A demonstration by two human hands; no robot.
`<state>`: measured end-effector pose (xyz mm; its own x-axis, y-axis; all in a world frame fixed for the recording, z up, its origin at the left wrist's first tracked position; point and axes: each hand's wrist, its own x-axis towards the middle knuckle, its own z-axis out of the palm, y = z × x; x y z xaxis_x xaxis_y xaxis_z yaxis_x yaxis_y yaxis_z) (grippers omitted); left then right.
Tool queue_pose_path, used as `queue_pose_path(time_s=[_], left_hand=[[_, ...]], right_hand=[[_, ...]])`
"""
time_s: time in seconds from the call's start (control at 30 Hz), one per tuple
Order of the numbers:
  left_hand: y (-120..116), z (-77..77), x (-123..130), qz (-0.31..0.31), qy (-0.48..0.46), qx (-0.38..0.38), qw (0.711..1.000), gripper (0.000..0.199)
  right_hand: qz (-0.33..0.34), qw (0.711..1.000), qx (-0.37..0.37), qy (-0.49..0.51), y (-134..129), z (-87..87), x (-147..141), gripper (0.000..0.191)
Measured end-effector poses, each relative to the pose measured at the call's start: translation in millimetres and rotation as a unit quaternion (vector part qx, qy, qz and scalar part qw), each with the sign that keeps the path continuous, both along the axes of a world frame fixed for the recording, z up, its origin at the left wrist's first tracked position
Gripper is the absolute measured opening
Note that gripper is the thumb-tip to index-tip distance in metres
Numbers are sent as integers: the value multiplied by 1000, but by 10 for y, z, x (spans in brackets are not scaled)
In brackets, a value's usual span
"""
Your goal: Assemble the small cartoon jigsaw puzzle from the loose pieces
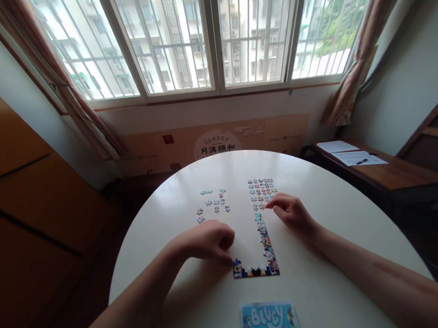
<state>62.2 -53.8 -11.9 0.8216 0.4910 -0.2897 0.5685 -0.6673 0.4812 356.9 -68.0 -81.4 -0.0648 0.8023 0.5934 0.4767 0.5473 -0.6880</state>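
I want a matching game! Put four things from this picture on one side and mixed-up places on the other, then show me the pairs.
Things
1. left hand
2. right hand
3. blue Bluey picture
4. white papers

Places
A. on the brown side table
B. beside the rows of loose pieces
C. cut off by the photo's bottom edge
D. by the joined puzzle border's bottom-left corner

Pairs: 1-D, 2-B, 3-C, 4-A
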Motion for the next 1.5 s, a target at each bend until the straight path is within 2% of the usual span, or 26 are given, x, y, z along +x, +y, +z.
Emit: queue_pose_path(time_s=[0.47,0.83,1.3,1.5], left_hand=[[-48,99,-17,-14,-4,5,1000,31],[-42,114,-20,-9,-22,-7,1000,31],[30,64,-37,30,-16,-49,998,31],[40,25,-32,30,-52,-22,998,37]], right_hand=[[43,999,7,-30,-77,38,-36,26],[81,997,-3,-13,-204,159,-15,29],[-6,999,10,35,-132,138,88,23],[-29,999,10,40,-86,87,133,23]])
